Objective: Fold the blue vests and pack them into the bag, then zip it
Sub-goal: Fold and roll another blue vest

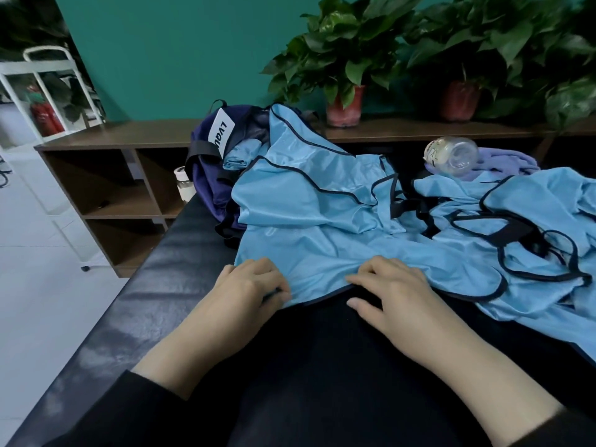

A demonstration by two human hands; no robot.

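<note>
A light blue vest (309,221) with dark piping lies spread on the black table (167,285), its far end draped over the navy bag (213,175). My left hand (248,285) grips the vest's near hem at the left corner, fingers curled over the cloth. My right hand (390,291) rests on the same hem further right, fingers bent onto the fabric and thumb under the edge. More blue vests (532,221) lie in a heap to the right. The bag stands open at the table's far left, with blue cloth showing inside it.
A clear plastic bottle (451,154) lies on purple cloth (509,161) at the back right. A wooden shelf (106,175) with potted plants (345,75) runs behind the table. A white jar (184,185) stands beside the bag. The table's left edge drops to tiled floor.
</note>
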